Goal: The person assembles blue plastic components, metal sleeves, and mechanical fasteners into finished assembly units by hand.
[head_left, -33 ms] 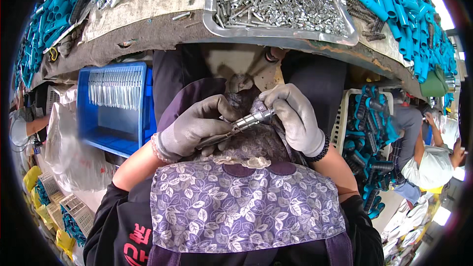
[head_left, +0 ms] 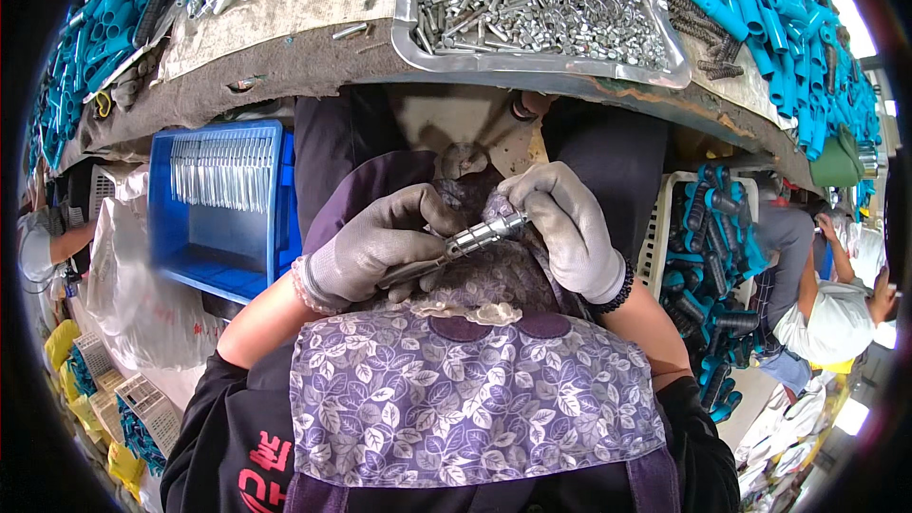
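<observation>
Above my lap, my gloved left hand (head_left: pixel 385 247) is closed round a slim silvery metal part (head_left: pixel 483 236). The part is tubular with ringed or slotted sections, and it tilts up to the right. Its flatter lower end shows below my left fingers. My gloved right hand (head_left: pixel 570 228) has its fingers curled at the upper right end of the part, thumb and forefinger pinched there. Whether a small piece sits between those right fingertips is hidden. Under both hands lies my purple leaf-patterned apron (head_left: pixel 475 399).
Ahead, a metal tray (head_left: pixel 541 65) of small pins, rings and slugs stands on the cloth-covered bench (head_left: pixel 285 62). Teal tubular parts (head_left: pixel 774 28) are heaped at both ends. A blue crate (head_left: pixel 214 252) with metal strips is at left, a crate of teal-black handles (head_left: pixel 708 275) at right. Another person (head_left: pixel 826 313) sits far right.
The metal part looks turned slightly between my fingers. My hands stay in nearly the same place.
</observation>
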The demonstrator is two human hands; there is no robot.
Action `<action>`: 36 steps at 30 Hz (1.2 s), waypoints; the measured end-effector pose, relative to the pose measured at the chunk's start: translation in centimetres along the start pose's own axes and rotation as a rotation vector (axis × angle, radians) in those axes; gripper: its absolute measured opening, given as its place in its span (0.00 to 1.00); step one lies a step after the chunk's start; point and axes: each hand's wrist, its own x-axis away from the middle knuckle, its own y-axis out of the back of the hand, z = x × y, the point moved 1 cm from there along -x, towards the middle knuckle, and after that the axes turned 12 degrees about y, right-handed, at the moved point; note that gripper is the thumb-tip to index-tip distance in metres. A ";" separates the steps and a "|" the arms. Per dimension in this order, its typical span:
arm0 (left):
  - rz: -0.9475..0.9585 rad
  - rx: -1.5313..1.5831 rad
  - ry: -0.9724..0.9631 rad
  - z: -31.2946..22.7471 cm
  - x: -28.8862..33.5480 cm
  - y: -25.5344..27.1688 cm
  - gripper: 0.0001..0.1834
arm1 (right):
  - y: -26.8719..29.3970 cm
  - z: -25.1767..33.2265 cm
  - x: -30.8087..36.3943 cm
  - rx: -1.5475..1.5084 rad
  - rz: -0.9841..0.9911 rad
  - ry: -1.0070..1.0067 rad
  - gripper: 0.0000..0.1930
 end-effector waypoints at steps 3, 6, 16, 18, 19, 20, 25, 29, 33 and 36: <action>0.014 -0.010 0.004 -0.4 0.0 -0.4 0.07 | -0.8 0.1 -0.3 0.025 -0.024 0.044 0.06; -0.008 0.027 0.003 -0.2 -0.1 -0.2 0.08 | -1.0 0.7 -0.5 0.082 -0.021 -0.025 0.05; 0.008 0.056 -0.034 -0.2 -1.0 0.0 0.09 | 1.0 1.6 -0.8 -0.087 -0.113 -0.291 0.10; 0.031 0.066 0.016 -0.6 -0.8 0.2 0.11 | 0.9 1.1 -0.3 -0.094 -0.104 -0.300 0.09; 0.042 0.071 0.012 -0.5 -1.1 0.3 0.11 | 1.1 1.0 -0.3 -0.092 -0.091 -0.288 0.08; 0.040 0.105 0.014 -0.4 -1.1 0.4 0.11 | 0.8 1.6 -0.7 -0.152 -0.144 -0.360 0.07; 0.005 0.108 0.004 0.0 -1.0 1.2 0.10 | 8.4 7.6 -5.6 0.596 -0.375 -0.059 0.08; 0.008 0.125 -0.021 0.5 -1.0 1.3 0.09 | 19.7 7.5 -14.3 1.253 -0.347 0.144 0.13; 0.037 0.144 0.001 -0.6 -0.7 0.8 0.09 | 24.8 6.3 -18.7 1.621 0.169 -0.179 0.22; 0.020 0.147 0.020 -0.7 -0.3 0.9 0.09 | 25.0 7.5 -19.5 1.575 0.094 -0.072 0.23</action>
